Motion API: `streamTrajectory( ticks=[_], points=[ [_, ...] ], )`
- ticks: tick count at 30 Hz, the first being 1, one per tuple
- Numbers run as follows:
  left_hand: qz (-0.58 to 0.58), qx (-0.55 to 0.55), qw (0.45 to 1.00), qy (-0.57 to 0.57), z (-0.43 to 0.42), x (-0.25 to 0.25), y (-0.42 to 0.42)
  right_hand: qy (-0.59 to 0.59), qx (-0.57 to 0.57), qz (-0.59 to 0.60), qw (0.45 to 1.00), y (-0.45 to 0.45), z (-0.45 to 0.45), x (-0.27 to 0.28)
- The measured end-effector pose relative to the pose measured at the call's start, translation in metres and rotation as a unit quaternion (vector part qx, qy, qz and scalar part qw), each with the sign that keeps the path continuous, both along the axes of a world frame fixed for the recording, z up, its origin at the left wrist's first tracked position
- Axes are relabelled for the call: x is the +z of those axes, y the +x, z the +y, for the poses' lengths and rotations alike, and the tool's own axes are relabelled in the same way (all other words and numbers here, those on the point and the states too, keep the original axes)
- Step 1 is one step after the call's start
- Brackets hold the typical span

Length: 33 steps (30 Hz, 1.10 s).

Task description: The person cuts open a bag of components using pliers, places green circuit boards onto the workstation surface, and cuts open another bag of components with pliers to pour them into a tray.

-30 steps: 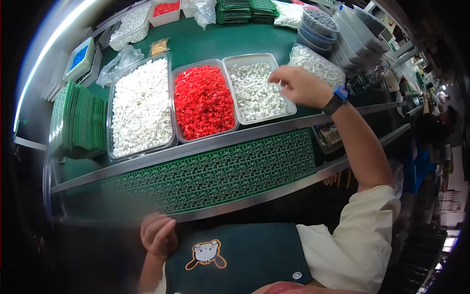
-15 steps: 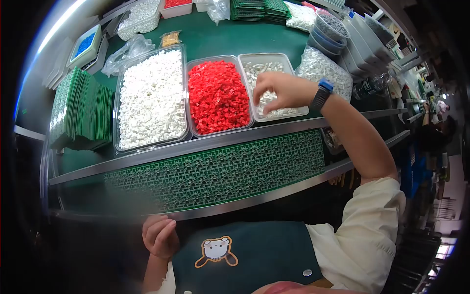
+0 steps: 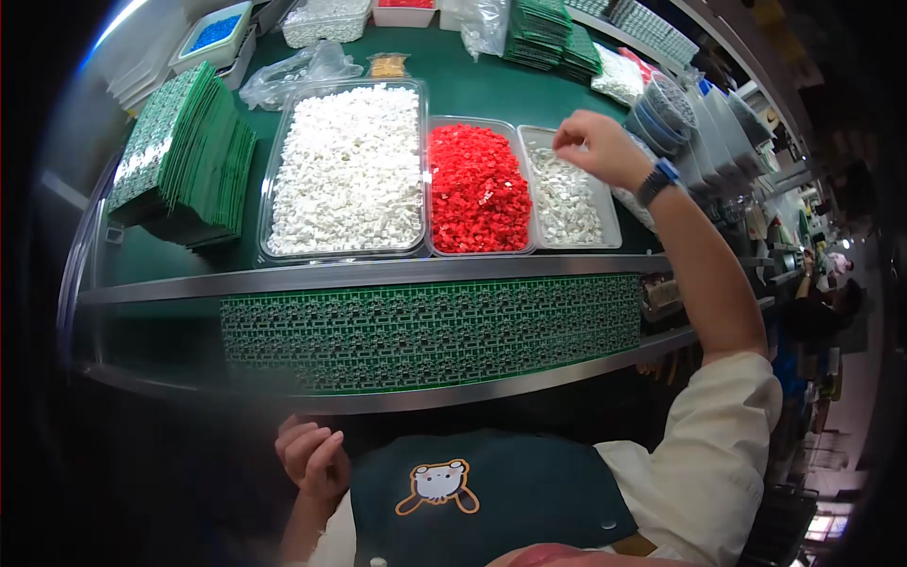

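While the green table (image 3: 444,80) spans the upper view, a long circuit-board panel (image 3: 425,331) lies between two metal rails (image 3: 397,277), green, finely patterned in repeating rows. Beyond it, left to right: a large clear tub (image 3: 268,203) of white pieces (image 3: 350,170), a heap of red pieces (image 3: 480,189), a smaller tub (image 3: 607,203) of pale pieces (image 3: 567,198). Right hand (image 3: 605,149) over the smaller tub, fingertips drawn together; cannot tell if anything is pinched. Left hand (image 3: 316,460) just below the nearer rail, fingers curled, grip unclear. Pale pieces: tiny, off-white, loosely jumbled.
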<state>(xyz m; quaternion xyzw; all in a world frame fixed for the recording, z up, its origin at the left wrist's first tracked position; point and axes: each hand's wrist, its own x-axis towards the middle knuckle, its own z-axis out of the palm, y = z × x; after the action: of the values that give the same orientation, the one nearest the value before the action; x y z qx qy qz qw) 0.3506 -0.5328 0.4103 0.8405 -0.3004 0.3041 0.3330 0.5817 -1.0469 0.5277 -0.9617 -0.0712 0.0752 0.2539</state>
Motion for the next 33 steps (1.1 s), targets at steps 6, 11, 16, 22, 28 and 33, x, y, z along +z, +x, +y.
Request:
streamTrajectory(
  ticks=[6, 11, 16, 22, 28, 33],
  points=[
    [0.012, 0.017, 1.0, -0.019, 0.006, -0.008, -0.003, -0.405, -0.116, -0.05, 0.906, -0.007, -0.087, -0.023],
    [0.044, 0.011, 0.998, -0.039, 0.003, -0.005, -0.004, -0.458, -0.017, -0.094, 0.884, -0.037, -0.094, -0.061],
    [0.039, 0.012, 0.999, -0.027, -0.002, -0.003, -0.002, -0.422, -0.139, -0.097, 0.891, -0.049, -0.099, -0.046],
    [0.029, -0.005, 0.999, -0.018, -0.002, -0.003, -0.002, -0.302, -0.17, -0.203, 0.916, -0.079, -0.134, -0.001],
    [0.0, -0.085, 0.996, 0.003, -0.017, 0.023, 0.01, -0.203, -0.135, -0.263, 0.933, -0.102, -0.182, 0.043],
    [-0.048, -0.132, 0.989, 0.05, -0.031, 0.049, 0.013, -0.091, -0.155, -0.276, 0.944, -0.106, -0.193, 0.075]
  ],
)
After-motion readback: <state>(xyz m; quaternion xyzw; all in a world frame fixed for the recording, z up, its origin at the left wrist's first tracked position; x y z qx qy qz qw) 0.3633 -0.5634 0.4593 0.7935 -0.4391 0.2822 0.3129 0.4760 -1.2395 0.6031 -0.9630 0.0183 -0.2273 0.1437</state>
